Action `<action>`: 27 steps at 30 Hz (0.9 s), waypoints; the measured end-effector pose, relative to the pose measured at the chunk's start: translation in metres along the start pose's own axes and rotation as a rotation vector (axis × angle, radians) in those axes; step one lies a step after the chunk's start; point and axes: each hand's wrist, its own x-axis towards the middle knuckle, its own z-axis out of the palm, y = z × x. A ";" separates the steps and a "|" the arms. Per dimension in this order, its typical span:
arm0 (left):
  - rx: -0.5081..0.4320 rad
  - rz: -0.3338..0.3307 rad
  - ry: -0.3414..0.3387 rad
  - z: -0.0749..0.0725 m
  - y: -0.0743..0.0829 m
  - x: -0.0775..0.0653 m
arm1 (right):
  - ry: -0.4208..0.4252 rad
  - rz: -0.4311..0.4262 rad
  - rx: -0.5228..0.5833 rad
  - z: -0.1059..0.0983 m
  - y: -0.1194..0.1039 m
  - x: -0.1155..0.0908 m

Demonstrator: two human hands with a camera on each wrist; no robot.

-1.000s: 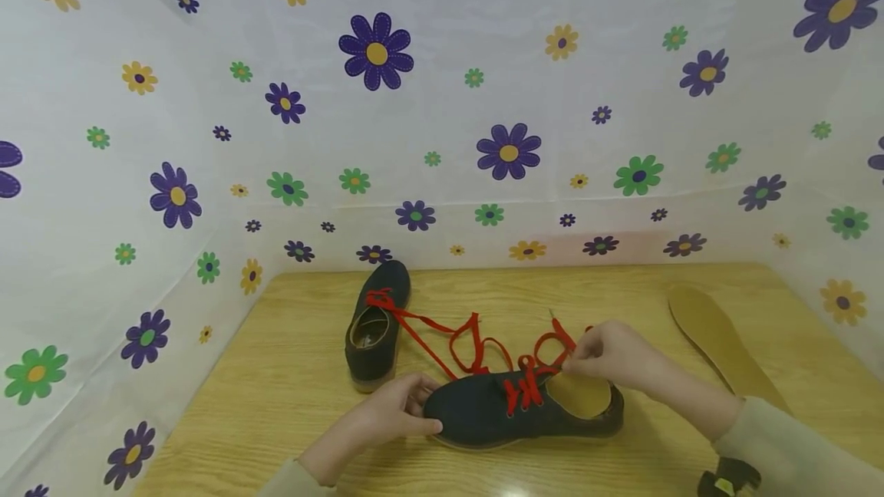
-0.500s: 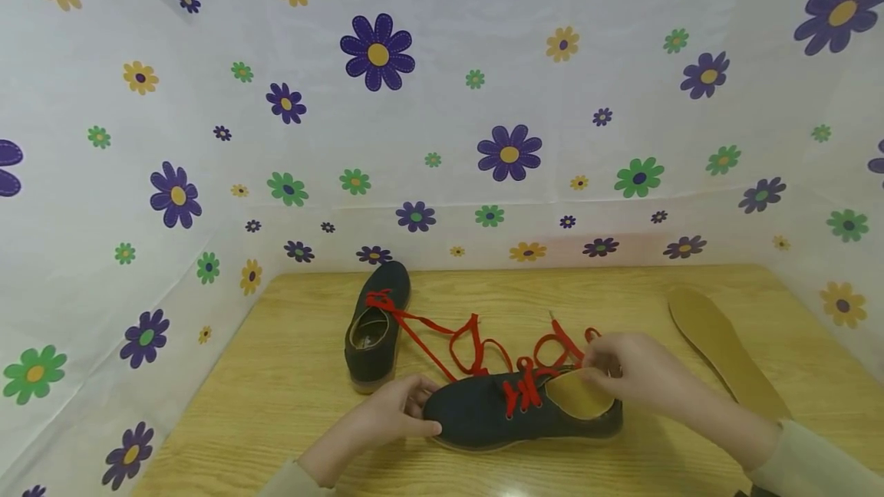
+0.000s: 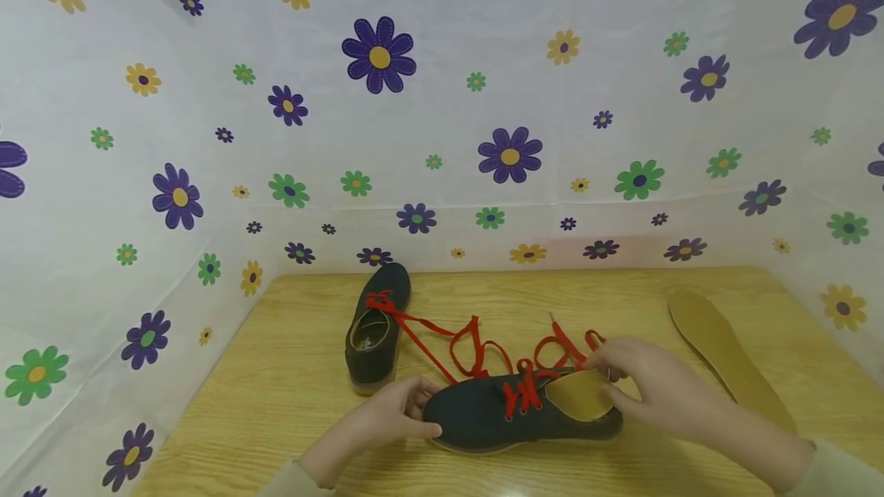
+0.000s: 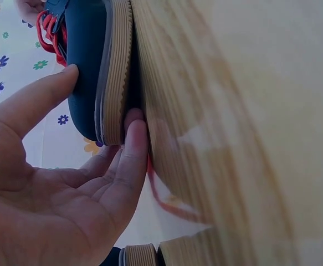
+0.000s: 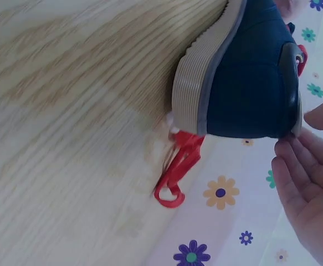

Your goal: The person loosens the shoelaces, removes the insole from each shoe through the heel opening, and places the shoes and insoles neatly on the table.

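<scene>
A dark navy shoe (image 3: 476,409) with red laces (image 3: 522,397) stands on the table, toe to the left. My left hand (image 3: 394,411) grips its toe, thumb on the upper and fingers by the sole, as the left wrist view shows. At the shoe's opening, my right hand (image 3: 652,386) has its thumb and fingers at the heel end of a tan insole (image 3: 578,396). That insole lies partly inside the shoe, its heel end raised over the collar. In the right wrist view, the fingertips (image 5: 283,148) touch the heel's top edge; only a sliver of insole shows beside the thumb.
A second navy shoe (image 3: 376,351) stands at the back left, its red laces (image 3: 428,319) trailing towards the first shoe. Another tan insole (image 3: 725,351) lies at the right of the wooden table (image 3: 290,405). A flowered white cloth (image 3: 442,113) hangs behind and at the sides.
My right hand has moved right along the opening towards the heel. The insole's heel end now shows above the collar. My left hand keeps its hold on the toe.
</scene>
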 end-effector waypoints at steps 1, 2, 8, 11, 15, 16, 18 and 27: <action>-0.005 0.002 -0.001 0.000 0.000 0.000 | 0.010 -0.023 -0.030 -0.001 0.000 -0.002; -0.008 0.003 -0.001 0.000 0.000 0.000 | 0.020 -0.055 -0.056 -0.002 0.001 -0.004; -0.015 0.000 0.010 0.000 0.000 0.000 | 0.095 -0.234 -0.163 0.000 0.007 -0.009; -0.018 -0.004 0.010 0.000 0.001 0.000 | 0.155 -0.320 -0.209 0.003 0.010 -0.009; -0.018 -0.010 0.009 0.000 0.001 -0.001 | 0.206 -0.384 -0.265 0.004 0.012 -0.010; -0.017 -0.011 0.009 0.000 0.002 -0.001 | 0.210 -0.390 -0.277 0.004 0.012 -0.010; -0.016 -0.010 0.009 0.000 0.002 0.000 | 0.216 -0.405 -0.296 0.004 0.012 -0.009; -0.016 -0.003 0.002 0.000 0.001 -0.001 | 0.322 -0.498 -0.308 0.005 0.010 -0.005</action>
